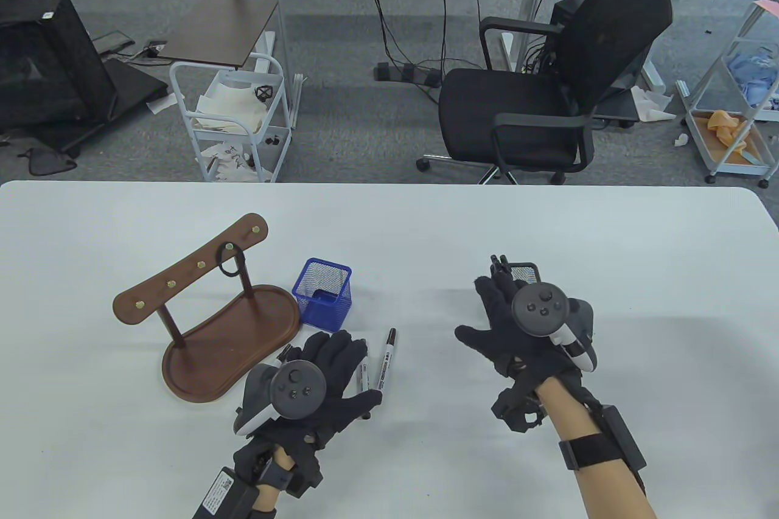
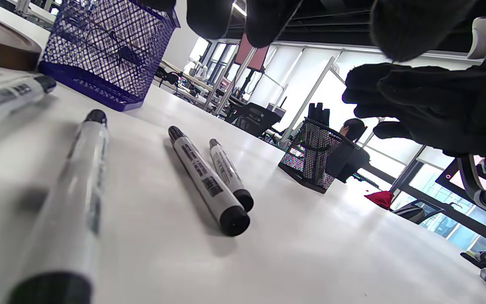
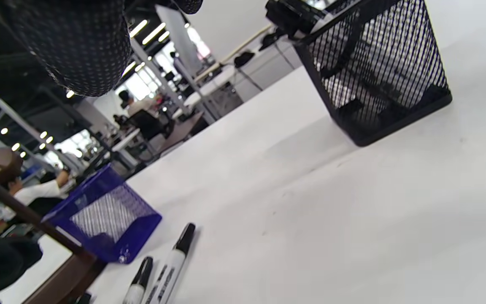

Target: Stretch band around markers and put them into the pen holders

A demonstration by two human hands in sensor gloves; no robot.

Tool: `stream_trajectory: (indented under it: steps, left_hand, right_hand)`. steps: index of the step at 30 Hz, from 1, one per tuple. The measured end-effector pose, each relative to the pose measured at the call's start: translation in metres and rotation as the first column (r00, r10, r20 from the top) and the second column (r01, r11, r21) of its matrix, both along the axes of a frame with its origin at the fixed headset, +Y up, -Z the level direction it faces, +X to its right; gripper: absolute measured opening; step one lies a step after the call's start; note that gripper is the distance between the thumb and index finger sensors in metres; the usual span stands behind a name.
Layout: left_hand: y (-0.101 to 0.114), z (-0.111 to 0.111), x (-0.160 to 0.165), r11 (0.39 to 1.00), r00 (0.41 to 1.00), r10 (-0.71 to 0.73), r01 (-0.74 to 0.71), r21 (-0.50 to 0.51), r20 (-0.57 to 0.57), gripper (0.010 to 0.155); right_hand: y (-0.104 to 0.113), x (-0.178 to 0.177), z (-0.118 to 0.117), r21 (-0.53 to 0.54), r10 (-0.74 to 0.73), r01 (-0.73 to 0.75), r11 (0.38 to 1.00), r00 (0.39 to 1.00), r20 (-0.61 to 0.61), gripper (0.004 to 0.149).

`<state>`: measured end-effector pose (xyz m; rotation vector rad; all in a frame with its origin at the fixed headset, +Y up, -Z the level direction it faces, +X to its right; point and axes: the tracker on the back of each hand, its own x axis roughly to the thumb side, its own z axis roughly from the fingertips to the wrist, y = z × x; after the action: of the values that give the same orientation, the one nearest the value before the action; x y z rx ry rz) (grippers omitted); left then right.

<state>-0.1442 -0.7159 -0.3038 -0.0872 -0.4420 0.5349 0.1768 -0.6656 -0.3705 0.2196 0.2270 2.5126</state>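
A: While both gloved hands sit low over the white table [image 1: 608, 251], neither grips anything. Left hand [image 1: 322, 370] lower centre-left of the table view, fingers spread flat above the loose markers [image 1: 384, 365]. Right hand [image 1: 517, 324] right of centre, fingers extended toward the black pen holder [image 1: 523, 269], palm down

B: Marker count?

A: Left wrist view shows four lying on the table – a touching pair [image 2: 213, 181] mid-frame, one blurred at the lower left, one at the left edge. No band visible on them. In the table view most of them are under the left hand

B: Holders?

A: Blue mesh pen holder [image 1: 322, 291] just above the left hand, upright, looks empty apart from a small dark thing I can't identify. Black one is mostly hidden by the right-hand fingers from above; right wrist view shows it upright at upper right with dark markers [image 3: 293, 12] standing inside, tips above the rim

B: Band?

A: A black band [image 1: 231, 266] hangs on a peg of the wooden rack [image 1: 207, 324], left of the blue holder – the hands are well apart from it

B: Background?

A: Black office chair [image 1: 548, 93] beyond the table's far edge, white cart [image 1: 231, 117] at upper left
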Motion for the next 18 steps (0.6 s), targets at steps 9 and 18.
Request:
stream_trajectory:
  steps: [9,18]
  left_hand:
    - [0.003,0.0,-0.007,1.0,0.999,0.025,-0.025,0.013,-0.024,0.085]
    - [0.016,-0.002,-0.042,0.99,0.979,0.137,-0.13,0.054,-0.149,0.086]
  right_hand:
    - [-0.039,-0.029,0.027,-0.019,0.036,-0.038,0.999,0.995,-0.096,0.085]
    - [-0.057,-0.032,0.035,-0.012,0.07,-0.071,0.997,0.992,-0.11,0.085]
